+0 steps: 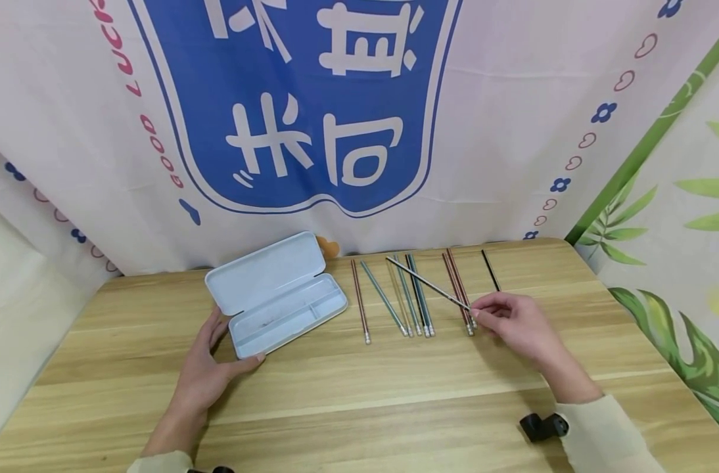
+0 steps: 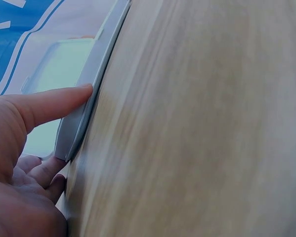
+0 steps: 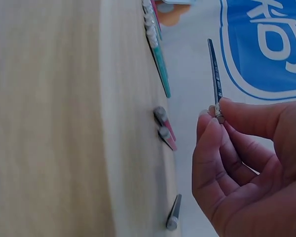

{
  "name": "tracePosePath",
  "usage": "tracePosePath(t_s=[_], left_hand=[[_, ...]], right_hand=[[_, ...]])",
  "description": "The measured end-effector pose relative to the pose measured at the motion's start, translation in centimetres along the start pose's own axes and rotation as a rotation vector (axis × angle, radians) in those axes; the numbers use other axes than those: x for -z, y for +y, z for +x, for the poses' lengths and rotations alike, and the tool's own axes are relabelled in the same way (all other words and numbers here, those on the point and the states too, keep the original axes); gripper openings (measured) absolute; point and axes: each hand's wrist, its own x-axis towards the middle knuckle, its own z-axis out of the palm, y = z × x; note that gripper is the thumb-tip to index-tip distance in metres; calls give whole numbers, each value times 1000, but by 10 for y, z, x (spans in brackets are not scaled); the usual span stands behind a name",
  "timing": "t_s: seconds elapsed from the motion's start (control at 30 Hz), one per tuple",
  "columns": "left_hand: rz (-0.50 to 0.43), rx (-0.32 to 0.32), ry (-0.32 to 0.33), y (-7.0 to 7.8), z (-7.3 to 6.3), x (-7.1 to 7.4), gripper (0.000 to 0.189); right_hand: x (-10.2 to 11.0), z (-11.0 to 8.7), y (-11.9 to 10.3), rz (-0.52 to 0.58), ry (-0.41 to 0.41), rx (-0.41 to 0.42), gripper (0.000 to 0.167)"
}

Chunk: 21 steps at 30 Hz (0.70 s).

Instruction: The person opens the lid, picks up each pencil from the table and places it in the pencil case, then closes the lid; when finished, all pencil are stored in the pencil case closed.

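Observation:
A light blue pencil case (image 1: 294, 310) lies on the table with its lid (image 1: 265, 272) raised; its compartments hold no pencils. My left hand (image 1: 202, 374) holds the case's near left corner, the thumb along the front edge and the other fingers at the left side. In the left wrist view, the thumb presses the case wall (image 2: 76, 118). My right hand (image 1: 516, 325) pinches a dark pencil (image 1: 428, 284) by its eraser end between thumb and fingertips. That pencil slants up to the left above the other pencils; its pointed-away end shows in the right wrist view (image 3: 213, 64).
Several pencils lie in a loose row: a red one (image 1: 360, 302), green ones (image 1: 384, 299), dark ones (image 1: 420, 295), a red pair (image 1: 459, 282). A black pencil (image 1: 490, 269) lies beyond my right hand. A printed cloth (image 1: 484, 164) hangs behind the wooden table (image 1: 359, 407).

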Motion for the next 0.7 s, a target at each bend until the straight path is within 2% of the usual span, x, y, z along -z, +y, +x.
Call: tracePosePath(t_s=[0.2,0.4,0.7], left_hand=[[-8,2,3,0,-1,1,136],[7,-3,4,1,-1,1,135],[16,2,6,0,-1,0,136]], right_hand=[[-15,-1,-4,-5,-57,17,23],[-23,-1,-13,-44,-78,58,19],[-39,15,-37,-206,-89,192,8]])
